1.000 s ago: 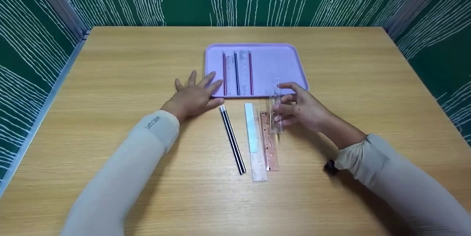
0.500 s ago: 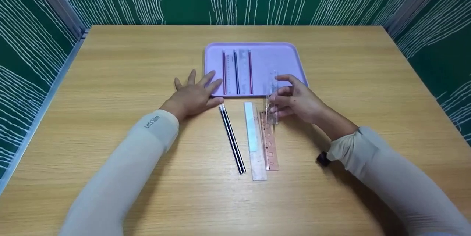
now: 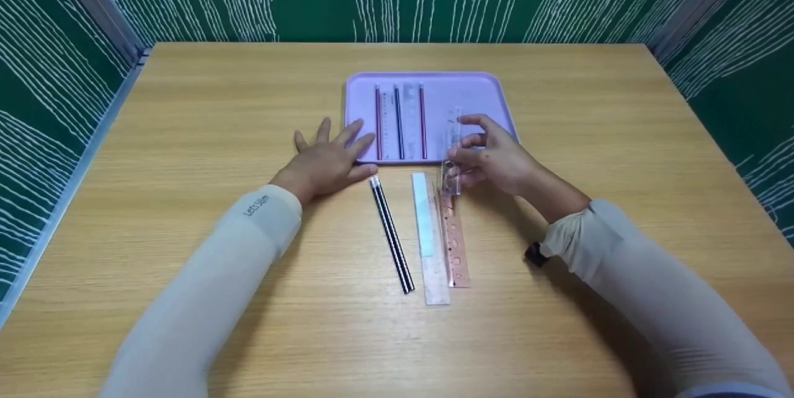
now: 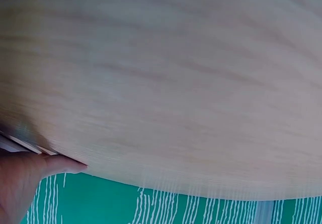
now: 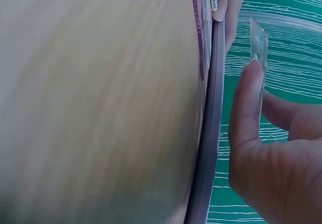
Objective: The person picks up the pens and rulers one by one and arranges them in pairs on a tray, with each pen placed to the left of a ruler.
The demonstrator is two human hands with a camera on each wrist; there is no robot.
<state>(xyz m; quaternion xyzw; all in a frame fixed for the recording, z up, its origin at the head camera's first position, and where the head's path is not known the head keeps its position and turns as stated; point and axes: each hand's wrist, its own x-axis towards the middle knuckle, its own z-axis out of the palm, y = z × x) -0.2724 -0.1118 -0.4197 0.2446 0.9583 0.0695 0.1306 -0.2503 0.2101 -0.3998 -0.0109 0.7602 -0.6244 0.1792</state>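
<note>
My right hand (image 3: 496, 159) pinches a clear ruler (image 3: 453, 131) between thumb and fingers, over the front edge of a purple tray (image 3: 477, 94). In the right wrist view the clear ruler (image 5: 258, 43) stands up off the table in the fingers. My left hand (image 3: 325, 159) lies spread, its fingertips on the tray's front left corner and its thumb near the striped pencils. On the tray, a red pencil (image 3: 379, 125), a clear ruler (image 3: 387, 128), a dark pencil (image 3: 399, 122), another clear ruler (image 3: 410, 125) and a second red pencil (image 3: 423, 125) lie side by side.
In front of the tray lie two black-and-white striped pencils (image 3: 392, 237), a clear ruler with a light-blue strip (image 3: 434, 268) and a pinkish ruler with cut-out shapes (image 3: 458, 249). Green walls with white streaks stand behind the wooden table (image 3: 248, 88).
My right hand has carried the clear ruler forward and slightly left, further over the tray. The left hand has stayed in place.
</note>
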